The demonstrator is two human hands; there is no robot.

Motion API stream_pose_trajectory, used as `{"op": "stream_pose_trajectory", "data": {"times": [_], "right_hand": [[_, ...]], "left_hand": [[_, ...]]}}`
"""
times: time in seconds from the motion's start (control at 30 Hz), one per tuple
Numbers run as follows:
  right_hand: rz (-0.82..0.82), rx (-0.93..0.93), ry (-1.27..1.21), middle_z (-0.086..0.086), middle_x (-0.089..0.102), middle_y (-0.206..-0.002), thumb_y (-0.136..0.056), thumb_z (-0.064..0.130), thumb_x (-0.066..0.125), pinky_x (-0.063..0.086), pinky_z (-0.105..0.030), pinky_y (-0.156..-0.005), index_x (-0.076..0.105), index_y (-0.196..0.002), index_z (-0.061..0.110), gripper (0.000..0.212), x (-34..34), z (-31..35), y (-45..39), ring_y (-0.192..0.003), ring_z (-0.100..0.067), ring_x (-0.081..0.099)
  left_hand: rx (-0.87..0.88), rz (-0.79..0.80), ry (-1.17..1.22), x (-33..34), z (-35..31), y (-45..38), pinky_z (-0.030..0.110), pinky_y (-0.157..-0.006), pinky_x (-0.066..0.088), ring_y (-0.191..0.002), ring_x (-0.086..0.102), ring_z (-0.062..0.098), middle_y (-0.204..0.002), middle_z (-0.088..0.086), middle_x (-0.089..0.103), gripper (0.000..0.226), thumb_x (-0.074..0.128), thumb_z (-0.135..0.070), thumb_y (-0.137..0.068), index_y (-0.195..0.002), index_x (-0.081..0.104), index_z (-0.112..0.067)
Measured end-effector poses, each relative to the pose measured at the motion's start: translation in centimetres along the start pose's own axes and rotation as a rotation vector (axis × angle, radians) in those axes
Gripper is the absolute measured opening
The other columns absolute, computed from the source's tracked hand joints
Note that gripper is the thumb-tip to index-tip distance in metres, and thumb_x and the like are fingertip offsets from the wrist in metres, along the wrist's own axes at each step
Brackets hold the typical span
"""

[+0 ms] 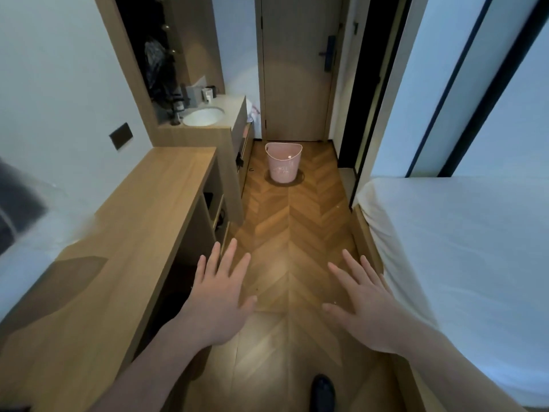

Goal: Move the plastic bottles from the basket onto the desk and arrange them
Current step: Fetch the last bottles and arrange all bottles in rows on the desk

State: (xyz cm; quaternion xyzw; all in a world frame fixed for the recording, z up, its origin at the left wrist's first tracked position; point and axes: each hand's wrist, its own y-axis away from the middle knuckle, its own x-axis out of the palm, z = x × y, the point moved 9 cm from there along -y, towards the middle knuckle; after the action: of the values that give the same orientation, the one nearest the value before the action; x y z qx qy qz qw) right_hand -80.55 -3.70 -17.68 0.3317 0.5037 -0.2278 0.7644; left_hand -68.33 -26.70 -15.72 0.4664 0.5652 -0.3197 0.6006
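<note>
A pink plastic basket [283,165] stands on the wooden floor far ahead, in front of the closed door. Something small and pale shows inside near its rim; I cannot make out bottles. The long wooden desk [142,221] runs along the left wall, its top bare here. My left hand [218,295] and my right hand [364,304] hover palm-down over the floor in the near foreground, fingers spread, holding nothing, well short of the basket.
A bed with a white sheet [463,263] fills the right side. A washbasin counter [208,117] with small items stands beyond the desk. The herringbone floor [291,233] forms a narrow aisle between desk and bed. A dark shoe [322,392] shows at the bottom.
</note>
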Motion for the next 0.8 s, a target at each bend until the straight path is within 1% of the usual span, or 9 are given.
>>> {"op": "stream_pose_trajectory", "data": {"times": [0.1,0.17,0.23,0.33,0.4,0.5,0.63,0.73,0.8], "right_hand": [[-0.014,-0.020,-0.019,0.014,-0.033,-0.172,-0.103,0.074,0.037,-0.012,-0.049,-0.127,-0.005,-0.169,0.043,0.085,-1.6,-2.4,-5.4,-0.159,-0.022,-0.031],[-0.023,-0.035,-0.011,0.013,-0.033,-0.172,-0.103,0.074,0.038,-0.010,-0.049,-0.128,-0.007,-0.169,0.043,0.086,-3.1,-3.9,-9.2,-0.161,-0.024,-0.027],[0.000,-0.041,0.021,0.012,-0.033,-0.172,-0.102,0.075,0.036,-0.006,-0.052,-0.131,-0.010,-0.168,0.043,0.087,-4.6,-5.1,-12.8,-0.162,-0.025,-0.025],[0.020,-0.078,0.041,0.012,-0.034,-0.172,-0.102,0.076,0.032,-0.008,-0.052,-0.131,-0.016,-0.167,0.044,0.087,-7.0,-6.0,-17.8,-0.161,-0.023,-0.027],[0.027,-0.107,0.064,0.011,-0.034,-0.172,-0.102,0.076,0.032,-0.010,-0.051,-0.129,-0.016,-0.167,0.043,0.087,-8.7,-6.3,-21.0,-0.161,-0.024,-0.029],[0.038,-0.139,0.070,0.011,-0.036,-0.171,-0.100,0.077,0.031,-0.009,-0.053,-0.131,-0.015,-0.167,0.044,0.088,-10.9,-5.7,-25.2,-0.160,-0.023,-0.030],[0.071,-0.156,0.068,0.011,-0.035,-0.171,-0.087,0.082,0.020,-0.007,-0.054,-0.133,-0.011,-0.168,0.044,0.094,-13.0,-4.6,-31.0,-0.160,-0.024,-0.029],[0.075,-0.159,0.071,0.010,-0.034,-0.172,-0.099,0.076,0.031,-0.006,-0.055,-0.133,-0.010,-0.168,0.043,0.087,-14.0,-4.2,-35.8,-0.160,-0.024,-0.029],[0.083,-0.147,0.079,0.011,-0.036,-0.171,-0.096,0.078,0.028,-0.007,-0.054,-0.133,-0.010,-0.168,0.044,0.089,-14.5,-4.3,-39.6,-0.160,-0.024,-0.030]], "left_hand": [[-0.019,0.029,0.009,-0.5,-0.6,-5.5,0.051,-0.126,-0.014,-0.149,-0.038,0.024,-0.164,-0.004,-0.039,0.082,0.035,-0.063,-0.103,-0.163,-0.014,-0.035],[-0.050,0.020,0.016,-1.3,-0.8,-9.1,0.051,-0.126,-0.015,-0.149,-0.039,0.024,-0.164,-0.004,-0.039,0.082,0.035,-0.063,-0.103,-0.163,-0.014,-0.035],[-0.084,0.018,0.020,-2.1,-0.8,-12.4,0.053,-0.127,-0.012,-0.148,-0.039,0.026,-0.164,-0.004,-0.039,0.083,0.036,-0.064,-0.103,-0.163,-0.013,-0.035],[-0.139,0.010,0.056,-3.5,-0.7,-16.2,0.053,-0.126,-0.014,-0.145,-0.044,0.028,-0.160,-0.004,-0.045,0.084,0.036,-0.064,-0.102,-0.161,-0.018,-0.038],[-0.175,0.014,0.061,-4.3,-0.3,-18.2,0.053,-0.126,-0.015,-0.143,-0.045,0.029,-0.159,-0.003,-0.047,0.086,0.037,-0.064,-0.102,-0.160,-0.021,-0.038],[-0.228,0.015,0.078,-5.2,1.3,-20.9,0.054,-0.126,-0.014,-0.142,-0.047,0.029,-0.157,-0.004,-0.049,0.087,0.037,-0.065,-0.102,-0.159,-0.024,-0.039],[-0.283,0.005,0.094,-6.0,4.2,-26.1,0.054,-0.124,-0.018,-0.142,-0.048,0.030,-0.155,-0.004,-0.051,0.087,0.036,-0.067,-0.101,-0.159,-0.024,-0.040],[-0.281,-0.018,0.070,-6.6,6.3,-30.8,0.054,-0.124,-0.018,-0.143,-0.047,0.031,-0.157,-0.003,-0.050,0.087,0.035,-0.067,-0.101,-0.159,-0.024,-0.039],[-0.265,-0.016,0.082,-7.0,7.6,-34.6,0.053,-0.123,-0.019,-0.142,-0.047,0.031,-0.157,-0.003,-0.049,0.086,0.035,-0.066,-0.102,-0.160,-0.023,-0.038]]}}
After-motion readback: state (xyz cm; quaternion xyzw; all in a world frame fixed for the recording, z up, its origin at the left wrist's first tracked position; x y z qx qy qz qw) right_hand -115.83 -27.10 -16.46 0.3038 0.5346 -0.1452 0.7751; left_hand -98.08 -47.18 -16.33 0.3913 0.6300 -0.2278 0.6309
